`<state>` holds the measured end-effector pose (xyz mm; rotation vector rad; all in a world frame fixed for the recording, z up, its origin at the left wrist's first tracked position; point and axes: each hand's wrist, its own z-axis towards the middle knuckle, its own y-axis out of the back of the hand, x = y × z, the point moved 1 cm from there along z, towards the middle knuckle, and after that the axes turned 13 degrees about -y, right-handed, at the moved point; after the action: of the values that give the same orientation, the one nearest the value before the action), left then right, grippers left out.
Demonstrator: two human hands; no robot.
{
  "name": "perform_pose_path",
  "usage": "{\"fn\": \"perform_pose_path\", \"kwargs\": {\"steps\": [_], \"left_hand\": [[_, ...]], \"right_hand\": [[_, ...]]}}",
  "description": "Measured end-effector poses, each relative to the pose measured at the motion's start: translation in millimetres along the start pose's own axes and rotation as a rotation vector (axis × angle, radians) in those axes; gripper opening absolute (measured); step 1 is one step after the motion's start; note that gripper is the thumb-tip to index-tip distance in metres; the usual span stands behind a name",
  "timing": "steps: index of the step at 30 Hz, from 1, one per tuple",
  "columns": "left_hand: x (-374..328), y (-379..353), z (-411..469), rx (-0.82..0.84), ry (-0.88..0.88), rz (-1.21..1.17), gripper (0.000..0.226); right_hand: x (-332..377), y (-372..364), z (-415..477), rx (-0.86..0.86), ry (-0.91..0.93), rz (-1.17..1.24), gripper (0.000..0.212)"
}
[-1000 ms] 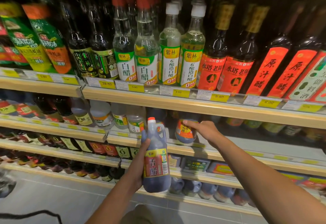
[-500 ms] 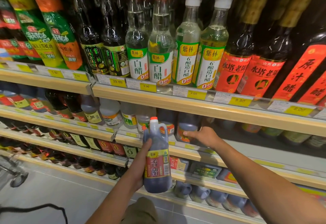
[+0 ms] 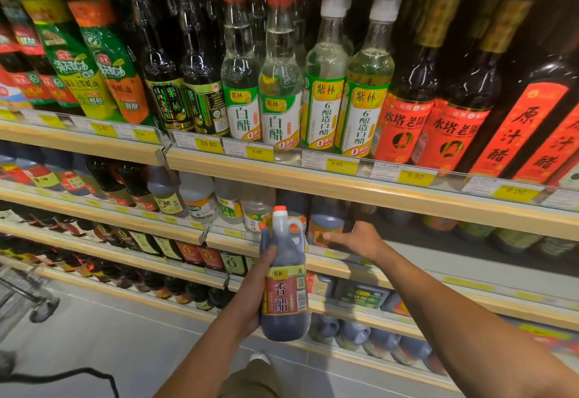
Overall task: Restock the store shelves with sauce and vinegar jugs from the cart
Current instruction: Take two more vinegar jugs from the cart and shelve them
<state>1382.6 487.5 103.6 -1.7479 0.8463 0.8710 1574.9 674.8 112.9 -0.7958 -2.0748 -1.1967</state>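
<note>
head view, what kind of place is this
Almost certainly a grocery store's condiment aisle: tiered shelves packed with vinegar bottles, yellow price tags along the shelf edges, and part of a shopping cart at the lower left.

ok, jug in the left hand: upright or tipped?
Upright. The dark vinegar jug has its orange cap on top and its label reads level; the left hand grips its side.
</note>
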Motion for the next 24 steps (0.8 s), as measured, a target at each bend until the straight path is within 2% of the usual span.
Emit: {"fn": "perform_pose_path", "kwargs": {"steps": [2,4,6,7,10,12,14,15,19,24], "left_hand": [[2,-9,-3,0.041,-0.003,-0.008,0.055],[6,-18,-5,0.073,0.004,0.008,0.058],[11,-29,-6,0.12,0.025,0.028,0.063],[14,-34,-7,0.137,0.034,0.036,0.067],[20,-56,-9,0.177,0.021,0.058,0.083],[26,-74,-11,0.197,-0.017,0.031,0.08],[31,-91,-13,0.221,-0.033,0.005,0.061],[35,-97,-12,0.211,-0.027,0.011,0.058],[50,-122,-12,0.166,0.029,0.054,0.089],[57,-144,-11,0.171,0.066,0.046,0.089]], "right_hand": [[-9,10,-10,0.009,0.071,0.029,0.027],[-23,20,-22,-0.011,0.103,0.064,0.044],[-38,29,-38,-0.053,0.056,0.073,0.064],[-45,32,-48,-0.053,0.035,0.092,0.066],[-63,38,-80,0.013,0.038,0.202,0.036],[-68,42,-107,0.12,-0.004,0.285,0.016],[-69,48,-133,0.218,-0.065,0.313,0.023],[-69,50,-144,0.252,-0.078,0.301,0.029],[-71,57,-176,0.338,-0.091,0.296,0.038],[-78,59,-188,0.327,-0.112,0.357,0.048]]}}
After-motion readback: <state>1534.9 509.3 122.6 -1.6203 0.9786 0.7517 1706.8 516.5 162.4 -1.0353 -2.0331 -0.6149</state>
